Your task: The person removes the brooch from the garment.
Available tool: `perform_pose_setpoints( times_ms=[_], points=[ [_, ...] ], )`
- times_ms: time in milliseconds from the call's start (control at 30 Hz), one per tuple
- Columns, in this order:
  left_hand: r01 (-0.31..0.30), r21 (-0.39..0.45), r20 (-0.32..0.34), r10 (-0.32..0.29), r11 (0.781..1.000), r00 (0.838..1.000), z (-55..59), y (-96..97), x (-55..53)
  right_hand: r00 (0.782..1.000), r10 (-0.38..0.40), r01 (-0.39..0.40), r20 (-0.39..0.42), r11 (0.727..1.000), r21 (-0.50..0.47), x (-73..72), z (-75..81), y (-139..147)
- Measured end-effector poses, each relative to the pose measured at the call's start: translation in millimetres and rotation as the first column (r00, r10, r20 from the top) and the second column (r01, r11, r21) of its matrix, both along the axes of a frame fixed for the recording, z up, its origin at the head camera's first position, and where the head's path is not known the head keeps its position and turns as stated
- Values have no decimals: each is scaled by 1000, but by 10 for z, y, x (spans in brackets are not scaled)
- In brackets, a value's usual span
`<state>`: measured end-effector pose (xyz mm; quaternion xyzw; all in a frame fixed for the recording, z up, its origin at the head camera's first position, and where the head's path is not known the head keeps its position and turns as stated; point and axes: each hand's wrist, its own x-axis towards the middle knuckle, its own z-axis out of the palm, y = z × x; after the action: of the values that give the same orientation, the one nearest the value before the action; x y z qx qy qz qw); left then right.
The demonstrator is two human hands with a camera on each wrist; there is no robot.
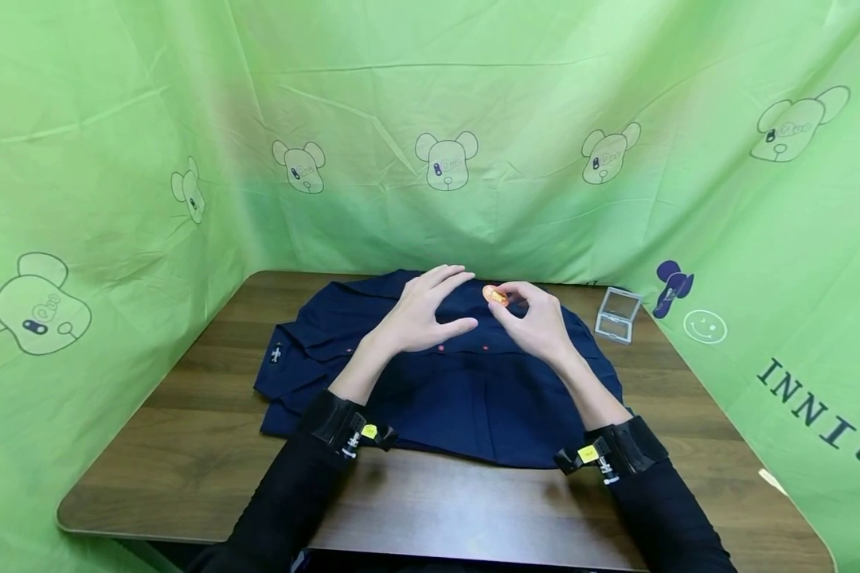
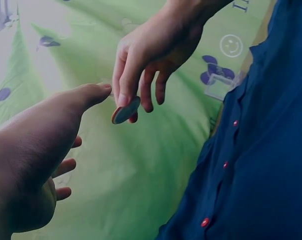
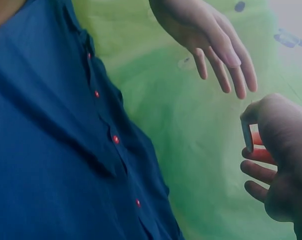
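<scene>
My right hand [image 1: 541, 322] pinches a small round orange disc [image 1: 495, 295] between thumb and fingers, raised over the shirt. Printed marks show on its orange face, while the left wrist view shows the disc [image 2: 127, 111] from its pale side. Opposite it, my left hand [image 1: 421, 310] hovers with fingers spread and nothing in its grasp. Beneath both hands a dark navy shirt [image 1: 430, 406] lies spread sideways on the table. Red buttons [image 3: 116, 139] run along its front placket, and a folded sleeve [image 1: 287, 366] lies at the left.
A clear hinged plastic case [image 1: 614, 318] stands opened at the table's back right, close to the green curtain [image 1: 516, 223]. The curtain, printed with bear heads, hangs round the back and sides. The brown wooden table [image 1: 208, 469] has a rounded front left corner.
</scene>
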<state>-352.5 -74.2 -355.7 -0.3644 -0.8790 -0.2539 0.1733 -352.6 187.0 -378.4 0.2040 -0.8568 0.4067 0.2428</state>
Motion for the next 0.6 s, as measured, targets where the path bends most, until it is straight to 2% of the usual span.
perform_pose_setpoints(
  times_ms=[400, 600],
  points=[
    [15, -63, 42, -13, 998, 999, -128, 243, 14, 998, -61, 60, 13, 996, 69, 15, -86, 248],
    [14, -91, 68, -8, 996, 998, -194, 329, 32, 997, -76, 77, -6, 994, 83, -3, -126, 354]
  ],
)
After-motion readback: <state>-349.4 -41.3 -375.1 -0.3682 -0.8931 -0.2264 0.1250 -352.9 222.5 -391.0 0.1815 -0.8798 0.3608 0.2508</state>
